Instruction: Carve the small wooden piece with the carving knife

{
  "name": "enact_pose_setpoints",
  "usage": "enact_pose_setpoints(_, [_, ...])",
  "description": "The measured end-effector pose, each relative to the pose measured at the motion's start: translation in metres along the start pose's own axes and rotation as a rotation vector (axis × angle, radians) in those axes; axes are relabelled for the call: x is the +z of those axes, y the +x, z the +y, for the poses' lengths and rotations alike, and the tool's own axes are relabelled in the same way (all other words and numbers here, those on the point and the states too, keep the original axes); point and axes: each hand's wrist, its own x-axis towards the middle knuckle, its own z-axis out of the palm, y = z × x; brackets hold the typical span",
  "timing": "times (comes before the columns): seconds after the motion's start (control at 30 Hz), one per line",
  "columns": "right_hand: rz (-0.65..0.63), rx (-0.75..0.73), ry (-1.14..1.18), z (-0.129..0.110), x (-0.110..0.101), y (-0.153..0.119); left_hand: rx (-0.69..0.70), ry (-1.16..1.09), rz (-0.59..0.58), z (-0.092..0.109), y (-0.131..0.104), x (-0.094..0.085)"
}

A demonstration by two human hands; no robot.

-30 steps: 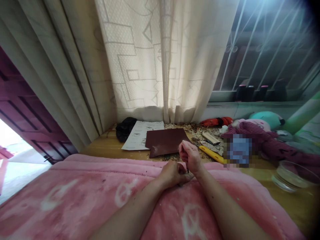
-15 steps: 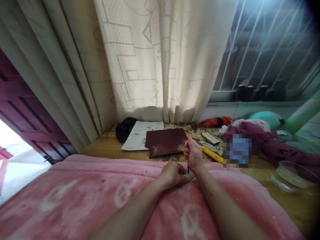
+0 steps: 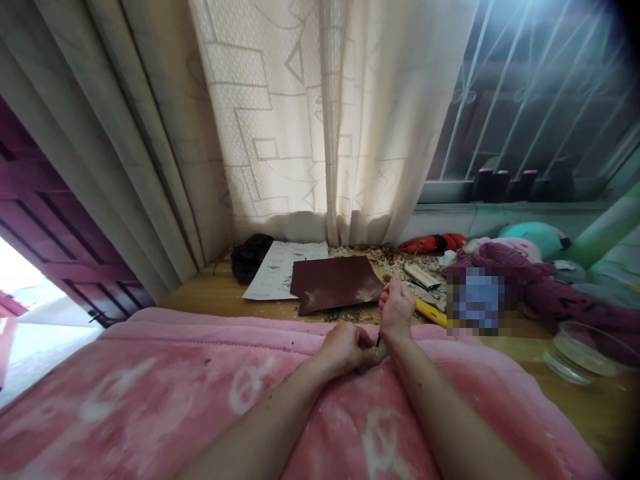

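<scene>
My left hand (image 3: 344, 347) rests low over the pink blanket, its fingers closed on a small greyish-brown piece (image 3: 374, 355) whose kind I cannot make out. Just above and to the right, my right hand (image 3: 397, 310) is curled in a fist. A thin dark-tipped tool (image 3: 379, 341) pokes down from that fist towards the piece; its handle is hidden in my palm. Whether the tip touches the piece is too small to tell. Beyond my hands lies a dark brown sheet (image 3: 335, 283), partly over a white printed sheet (image 3: 270, 270).
The pink blanket (image 3: 165, 387) covers my lap up to the wooden surface (image 3: 200, 297). Shavings (image 3: 365, 252), a yellow-handled tool (image 3: 431, 312) and a cream-coloured object (image 3: 421, 275) lie behind my right hand. At the right stand a clear bowl (image 3: 575, 363) and plush toys (image 3: 535, 233).
My right hand has shifted a little to the right and turned at the wrist, so the dark tip now slants. My left hand has stayed in place.
</scene>
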Motion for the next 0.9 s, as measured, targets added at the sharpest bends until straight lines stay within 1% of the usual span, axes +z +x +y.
enact_pose_setpoints(0.07, [0.015,0.061,0.076,-0.001,0.0,0.0,0.003,0.007,0.001,-0.001,0.001,0.0])
enact_pose_setpoints(0.1, [0.001,0.096,0.111,-0.002,0.0,0.0,0.006,0.012,0.004,-0.002,0.001,0.0])
enact_pose_setpoints(0.17, [-0.079,0.159,0.16,-0.005,0.001,-0.001,0.012,0.014,0.009,-0.003,0.002,0.0])
enact_pose_setpoints(0.27, [-0.251,0.235,0.206,-0.01,0.002,-0.005,0.007,0.004,0.011,-0.002,0.002,0.0])
enact_pose_setpoints(0.4, [-0.442,0.276,0.225,-0.015,0.003,-0.009,0.004,0.01,0.009,0.001,0.0,-0.001])
enact_pose_setpoints(0.5, [-0.524,0.307,0.232,-0.015,0.002,-0.007,0.007,0.008,0.014,0.003,-0.001,-0.002])
enact_pose_setpoints(0.57, [-0.549,0.331,0.248,-0.014,0.002,-0.006,0.006,0.016,0.025,0.004,-0.001,-0.003])
enact_pose_setpoints(0.63, [-0.52,0.339,0.254,-0.012,0.002,-0.004,0.008,0.024,0.026,0.004,-0.001,-0.003])
enact_pose_setpoints(0.67, [-0.475,0.337,0.247,-0.011,0.003,-0.003,0.01,0.024,0.022,0.004,-0.001,-0.003])
enact_pose_setpoints(0.83, [-0.089,0.243,0.146,-0.001,0.002,0.004,0.031,0.028,0.017,0.002,0.0,-0.002])
enact_pose_setpoints(0.9, [-0.002,0.214,0.122,0.003,0.0,0.006,0.04,0.031,0.017,0.002,0.0,-0.002])
